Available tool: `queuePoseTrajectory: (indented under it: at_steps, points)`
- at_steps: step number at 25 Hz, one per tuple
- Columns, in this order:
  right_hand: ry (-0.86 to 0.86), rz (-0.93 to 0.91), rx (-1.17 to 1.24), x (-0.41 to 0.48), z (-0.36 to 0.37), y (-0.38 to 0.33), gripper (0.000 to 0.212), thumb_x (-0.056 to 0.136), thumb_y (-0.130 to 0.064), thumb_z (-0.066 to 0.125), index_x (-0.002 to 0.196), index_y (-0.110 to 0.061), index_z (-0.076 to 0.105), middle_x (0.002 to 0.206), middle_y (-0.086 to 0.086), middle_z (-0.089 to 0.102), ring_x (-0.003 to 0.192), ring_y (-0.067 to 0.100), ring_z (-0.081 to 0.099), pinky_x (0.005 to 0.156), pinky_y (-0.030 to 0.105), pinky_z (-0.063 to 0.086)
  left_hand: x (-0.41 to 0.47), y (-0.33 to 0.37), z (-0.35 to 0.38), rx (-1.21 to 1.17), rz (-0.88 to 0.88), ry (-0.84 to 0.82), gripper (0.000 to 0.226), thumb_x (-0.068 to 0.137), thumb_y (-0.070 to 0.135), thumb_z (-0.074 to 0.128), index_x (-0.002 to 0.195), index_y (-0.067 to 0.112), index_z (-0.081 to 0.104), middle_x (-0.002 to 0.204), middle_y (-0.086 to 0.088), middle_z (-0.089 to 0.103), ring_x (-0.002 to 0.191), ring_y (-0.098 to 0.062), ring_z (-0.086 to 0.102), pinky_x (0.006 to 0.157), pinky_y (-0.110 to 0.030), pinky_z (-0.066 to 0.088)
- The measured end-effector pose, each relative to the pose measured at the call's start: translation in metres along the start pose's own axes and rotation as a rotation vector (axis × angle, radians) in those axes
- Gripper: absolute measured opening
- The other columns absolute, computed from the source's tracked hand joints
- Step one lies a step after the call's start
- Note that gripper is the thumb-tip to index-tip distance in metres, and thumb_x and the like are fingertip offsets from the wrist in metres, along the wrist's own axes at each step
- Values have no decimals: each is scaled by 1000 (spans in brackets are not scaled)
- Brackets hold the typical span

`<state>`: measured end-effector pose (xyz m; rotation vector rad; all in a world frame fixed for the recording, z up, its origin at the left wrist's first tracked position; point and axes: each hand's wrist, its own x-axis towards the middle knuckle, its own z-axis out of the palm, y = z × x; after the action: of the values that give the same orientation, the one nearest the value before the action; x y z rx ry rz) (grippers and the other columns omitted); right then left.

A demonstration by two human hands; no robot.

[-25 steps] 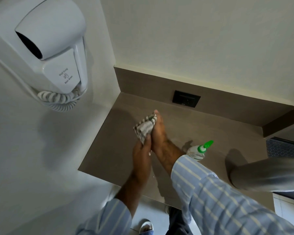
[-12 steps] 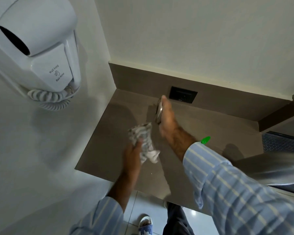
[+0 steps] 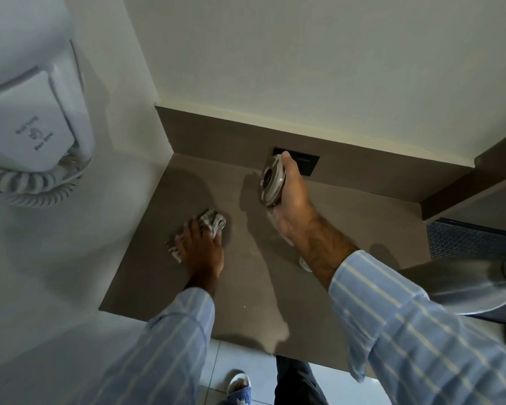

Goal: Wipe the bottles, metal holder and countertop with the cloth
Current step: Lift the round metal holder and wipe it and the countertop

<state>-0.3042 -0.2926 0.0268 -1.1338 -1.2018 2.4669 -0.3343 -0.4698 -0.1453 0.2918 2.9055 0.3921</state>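
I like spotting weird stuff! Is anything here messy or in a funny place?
Only small things. The round metal holder is off the countertop, tipped on edge in the right hand. Pale specks dot the countertop near the cloth under the left hand.

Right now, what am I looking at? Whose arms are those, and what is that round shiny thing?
There is no machine here. A person wears a camera on their head, so you look down at their own two arms in striped sleeves. The left hand presses a cloth flat on the brown countertop, wiping it. The right hand holds the metal holder, the round shiny thing, lifted off the countertop. On the wall at the left hangs a white hair dryer with a curly cord. At the bottom you can see the person's foot on the floor.
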Motion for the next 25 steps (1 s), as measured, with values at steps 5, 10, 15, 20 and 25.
queuePoseTrajectory:
  at_steps: [5, 10, 15, 20, 25]
  points:
    - [-49, 85, 43, -2, -16, -3, 74, 96, -65, 52, 153, -19, 48, 141, 16, 63, 128, 31, 62, 110, 48, 51, 19, 58, 16, 188, 561, -181, 53, 102, 46, 45, 148, 21, 50, 164, -6, 36, 154, -28, 25, 125, -51, 9]
    - [-47, 81, 107, -7, -16, -16, 72, 97, -64, 52, 151, -17, 52, 144, 17, 61, 134, 35, 59, 111, 52, 50, -21, 51, 27, 232, 949, -212, 52, 99, 50, 44, 140, 24, 60, 165, 5, 35, 156, -20, 24, 127, -45, 10]
    - [-118, 104, 126, -13, -2, -18, 72, 97, -64, 50, 153, -18, 50, 144, 17, 60, 131, 35, 59, 106, 51, 52, -68, -14, 15, 157, 1099, -159, 45, 94, 50, 50, 127, 26, 70, 161, 9, 42, 150, -20, 36, 121, -50, 28]
    - [-151, 164, 168, -21, 9, -13, 75, 95, -64, 53, 153, -16, 49, 142, 19, 60, 130, 38, 59, 111, 55, 48, -149, -72, 11, 16, 1068, -249, 44, 94, 46, 57, 133, 29, 66, 159, 10, 45, 150, -18, 35, 124, -46, 20]
    - [-178, 160, 185, -34, 11, -14, 76, 96, -64, 51, 155, -16, 46, 146, 20, 57, 135, 39, 56, 113, 55, 46, -202, -87, -8, -402, 592, -488, 16, 91, 44, 60, 101, 39, 72, 89, 10, 77, 88, -6, 70, 87, -37, 57]
